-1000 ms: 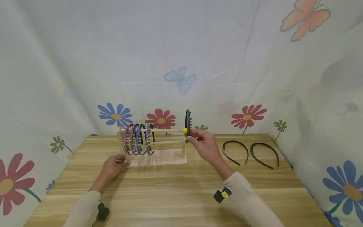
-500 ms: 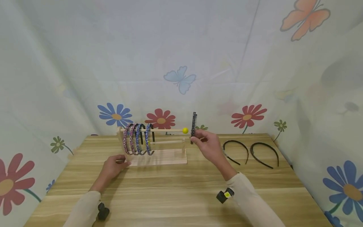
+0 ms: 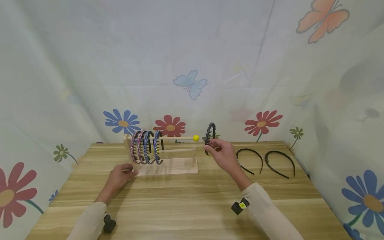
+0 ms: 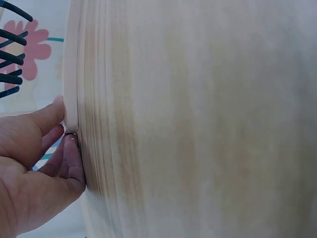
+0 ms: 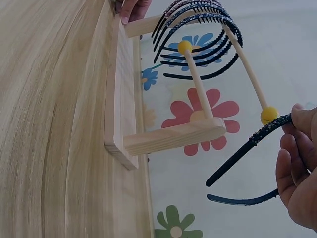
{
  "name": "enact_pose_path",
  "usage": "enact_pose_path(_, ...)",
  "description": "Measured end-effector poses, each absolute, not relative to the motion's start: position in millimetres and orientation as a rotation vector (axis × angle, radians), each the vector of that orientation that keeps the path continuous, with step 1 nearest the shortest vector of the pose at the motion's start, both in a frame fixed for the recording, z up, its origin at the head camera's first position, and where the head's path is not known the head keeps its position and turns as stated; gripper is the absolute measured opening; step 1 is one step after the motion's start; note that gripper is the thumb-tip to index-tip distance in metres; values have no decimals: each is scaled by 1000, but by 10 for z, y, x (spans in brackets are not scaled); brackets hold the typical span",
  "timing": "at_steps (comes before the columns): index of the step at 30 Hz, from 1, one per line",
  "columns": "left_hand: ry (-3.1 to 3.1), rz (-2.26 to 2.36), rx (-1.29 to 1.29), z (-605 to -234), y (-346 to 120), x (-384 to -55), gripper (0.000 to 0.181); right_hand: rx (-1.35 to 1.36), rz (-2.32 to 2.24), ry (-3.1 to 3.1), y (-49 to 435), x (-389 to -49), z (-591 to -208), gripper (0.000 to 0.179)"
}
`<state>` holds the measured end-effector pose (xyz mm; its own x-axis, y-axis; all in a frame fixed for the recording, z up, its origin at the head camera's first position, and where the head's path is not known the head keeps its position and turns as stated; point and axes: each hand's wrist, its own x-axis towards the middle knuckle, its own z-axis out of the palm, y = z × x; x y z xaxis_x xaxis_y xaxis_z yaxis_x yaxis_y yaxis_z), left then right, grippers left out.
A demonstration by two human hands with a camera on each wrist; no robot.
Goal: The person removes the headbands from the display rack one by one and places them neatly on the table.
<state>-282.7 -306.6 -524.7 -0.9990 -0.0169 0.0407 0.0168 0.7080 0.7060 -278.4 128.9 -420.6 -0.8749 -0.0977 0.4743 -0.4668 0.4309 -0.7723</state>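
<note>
My right hand [image 3: 223, 155] pinches a black beaded headband [image 3: 211, 130] with comb teeth between thumb and fingers. It is upright in the air, just right of the yellow ball [image 3: 196, 138] on the wooden rack's upper rod; in the right wrist view the beaded headband [image 5: 242, 153] has its ends apart. With thumb and fingers, my left hand [image 3: 118, 177] pinches the left end of the rack's base [image 3: 177, 167]; the left wrist view has this hand [image 4: 37, 168] at the base's end. Pink headbands [image 3: 139, 147] and blue headbands [image 3: 156, 146] hang at the rod's left part.
Two more black headbands lie on the wooden table to the right, one nearer [image 3: 250, 150] and one farther right [image 3: 280, 152]. A lower rod [image 3: 178, 150] runs beneath the upper one. Behind the table [image 3: 186, 203] hangs a flowered cloth.
The black headband was beside the yellow ball at the rod's end; my right hand has moved it right, away from the ball, and turned it slightly. My left hand has stayed put.
</note>
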Motion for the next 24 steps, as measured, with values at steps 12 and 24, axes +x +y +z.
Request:
enact_pose_path(12, -2855, -1199, -14, -5237, -3065, -2818, 47, 414, 1375, -2394, 1288, -2837, -4298, 33)
enact_pose_path(24, -2853, -1202, -22, -5228, -3059, -2802, 45, 308, 1376, -2434, 1243, -2974, -4443, 33)
